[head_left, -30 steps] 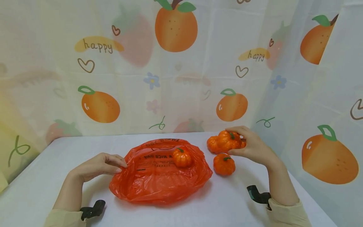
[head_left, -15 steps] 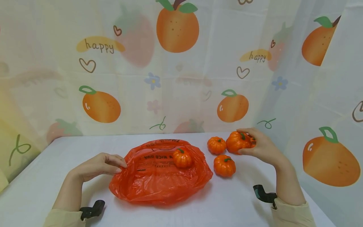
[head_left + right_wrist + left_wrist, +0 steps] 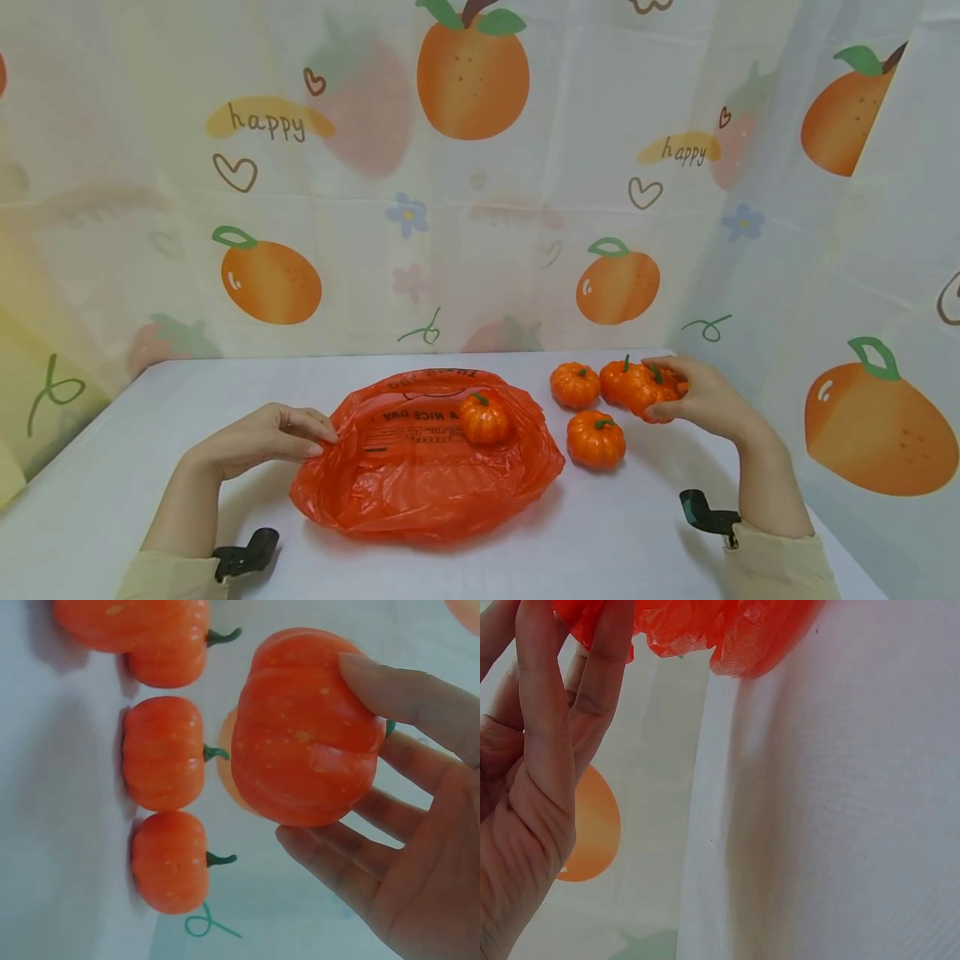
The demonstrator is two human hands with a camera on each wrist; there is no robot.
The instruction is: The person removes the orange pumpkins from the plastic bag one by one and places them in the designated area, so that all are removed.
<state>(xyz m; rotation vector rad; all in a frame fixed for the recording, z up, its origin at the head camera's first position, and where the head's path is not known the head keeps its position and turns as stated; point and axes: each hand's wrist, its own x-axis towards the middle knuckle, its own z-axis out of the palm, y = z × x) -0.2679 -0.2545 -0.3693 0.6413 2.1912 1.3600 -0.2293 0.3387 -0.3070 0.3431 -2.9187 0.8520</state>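
A red plastic bag [image 3: 420, 500] lies with its mouth spread wide, and one small orange toy pumpkin [image 3: 484, 418] is inside its right part. The bag's left rim is pinched between the thumb and fingers of my left hand [image 3: 258, 437]. My right hand [image 3: 701, 398] holds another toy pumpkin [image 3: 307, 739] above the table, thumb on one side and fingers on the other. Beside and behind the held one are more pumpkins: one at the back [image 3: 574, 386], one partly covered [image 3: 615, 380], and one nearer [image 3: 596, 440]. The right hand hides part of this group.
The white table [image 3: 495, 571] meets a fruit-print curtain [image 3: 487, 250] at its back edge. A curtain also runs along the right side. Each wrist wears a black camera mount, such as the left one [image 3: 246, 557].
My right hand has moved to the right with the held pumpkin, then slightly lower, uncovering pumpkins behind it. The left hand and the bag stay in place.
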